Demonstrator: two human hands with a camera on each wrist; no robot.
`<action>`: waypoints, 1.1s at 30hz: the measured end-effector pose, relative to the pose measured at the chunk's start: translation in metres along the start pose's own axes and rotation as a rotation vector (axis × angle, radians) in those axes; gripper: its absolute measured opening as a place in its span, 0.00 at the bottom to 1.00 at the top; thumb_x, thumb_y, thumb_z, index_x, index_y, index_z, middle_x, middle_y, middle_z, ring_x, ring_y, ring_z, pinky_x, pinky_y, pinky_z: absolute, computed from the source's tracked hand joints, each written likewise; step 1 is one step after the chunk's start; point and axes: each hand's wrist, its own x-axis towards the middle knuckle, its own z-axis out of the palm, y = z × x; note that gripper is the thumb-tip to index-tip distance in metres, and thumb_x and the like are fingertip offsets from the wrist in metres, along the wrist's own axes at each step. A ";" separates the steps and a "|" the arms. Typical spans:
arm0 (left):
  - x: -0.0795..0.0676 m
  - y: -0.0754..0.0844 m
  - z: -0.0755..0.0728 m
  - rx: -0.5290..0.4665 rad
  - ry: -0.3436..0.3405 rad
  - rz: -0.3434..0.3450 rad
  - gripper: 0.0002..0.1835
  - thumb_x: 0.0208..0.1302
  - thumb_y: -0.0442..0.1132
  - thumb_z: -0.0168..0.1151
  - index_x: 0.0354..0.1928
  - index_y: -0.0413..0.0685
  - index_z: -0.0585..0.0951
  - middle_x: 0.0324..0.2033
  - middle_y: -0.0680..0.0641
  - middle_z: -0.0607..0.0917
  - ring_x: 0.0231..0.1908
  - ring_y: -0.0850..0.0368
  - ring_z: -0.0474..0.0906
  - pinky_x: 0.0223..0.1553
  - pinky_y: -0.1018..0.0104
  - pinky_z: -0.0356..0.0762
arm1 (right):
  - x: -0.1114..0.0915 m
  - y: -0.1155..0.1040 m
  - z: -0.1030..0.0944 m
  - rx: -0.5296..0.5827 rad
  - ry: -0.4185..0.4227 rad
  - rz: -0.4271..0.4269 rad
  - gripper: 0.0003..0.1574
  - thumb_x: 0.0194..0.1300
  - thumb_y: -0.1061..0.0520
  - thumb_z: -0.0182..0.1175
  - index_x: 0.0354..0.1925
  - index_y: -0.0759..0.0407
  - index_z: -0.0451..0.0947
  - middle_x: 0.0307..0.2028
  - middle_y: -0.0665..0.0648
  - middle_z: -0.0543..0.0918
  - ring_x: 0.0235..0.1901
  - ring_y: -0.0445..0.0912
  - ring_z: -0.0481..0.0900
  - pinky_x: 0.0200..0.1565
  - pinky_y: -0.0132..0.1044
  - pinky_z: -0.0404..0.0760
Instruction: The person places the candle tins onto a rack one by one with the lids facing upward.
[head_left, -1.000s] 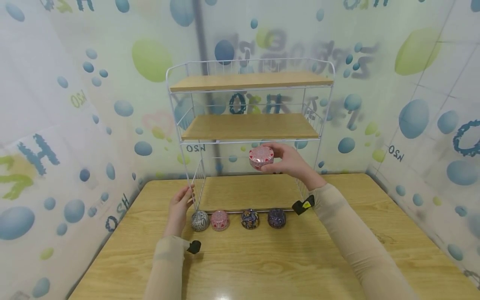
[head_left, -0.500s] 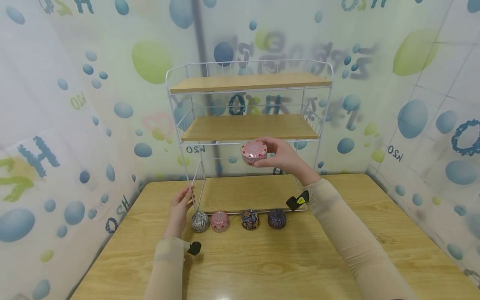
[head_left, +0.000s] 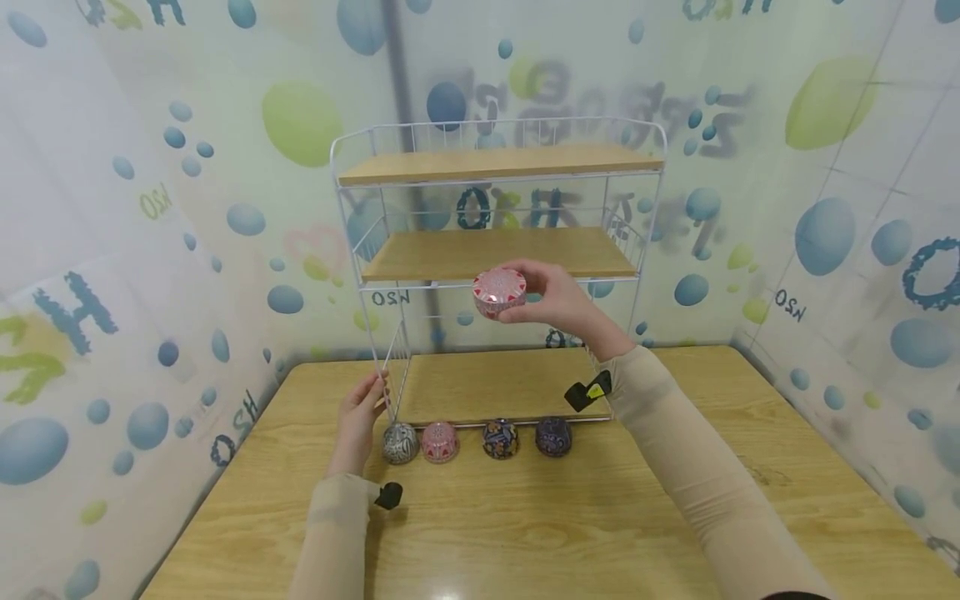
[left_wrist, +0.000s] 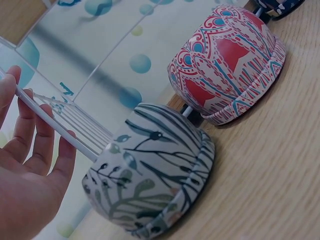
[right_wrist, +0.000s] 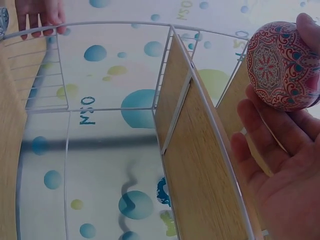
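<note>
My right hand (head_left: 558, 302) pinches a round tin (head_left: 497, 292) with a pink and red pattern between thumb and fingers. The tin is raised in front of the middle board's front edge, apart from the tabletop. In the right wrist view its patterned lid (right_wrist: 267, 65) faces the rack. My left hand (head_left: 358, 423) holds the left front post of a white wire rack (left_wrist: 55, 125), thumb on one side and fingers on the other. Close to that hand, a grey-white leaf-patterned tin (left_wrist: 145, 170) stands on the table beside a pink and red tin (left_wrist: 227, 65).
Two dark patterned tins, one with orange and white motifs (head_left: 500, 439) and one navy (head_left: 553, 437), stand further right in the row along the rack's front foot. The rack has a top board (head_left: 502, 162), a middle board (head_left: 498, 254) and a bottom board (head_left: 495, 385). Patterned sheeting surrounds the table (head_left: 525, 533).
My right hand has carried the pink and red tin left and upward, from below the middle board to about its front edge. The left hand stays on the post.
</note>
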 end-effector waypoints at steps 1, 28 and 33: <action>0.000 0.000 0.000 -0.003 0.000 -0.003 0.20 0.71 0.43 0.56 0.57 0.37 0.77 0.45 0.46 0.79 0.43 0.60 0.73 0.59 0.50 0.69 | 0.001 -0.002 0.000 -0.003 0.000 -0.004 0.37 0.53 0.63 0.72 0.61 0.64 0.72 0.51 0.59 0.79 0.50 0.50 0.77 0.52 0.46 0.75; -0.003 0.003 0.001 -0.013 -0.007 -0.015 0.21 0.72 0.43 0.55 0.58 0.34 0.75 0.38 0.55 0.78 0.43 0.61 0.72 0.60 0.49 0.67 | 0.027 -0.023 -0.002 0.048 0.047 0.008 0.38 0.52 0.65 0.72 0.61 0.66 0.71 0.52 0.61 0.79 0.50 0.52 0.78 0.52 0.43 0.77; -0.003 0.003 0.002 0.000 -0.012 0.001 0.21 0.72 0.43 0.55 0.58 0.34 0.75 0.41 0.52 0.77 0.43 0.61 0.72 0.58 0.51 0.69 | 0.032 -0.029 -0.003 0.046 0.049 0.001 0.38 0.52 0.66 0.72 0.61 0.66 0.72 0.51 0.61 0.79 0.49 0.52 0.78 0.50 0.43 0.78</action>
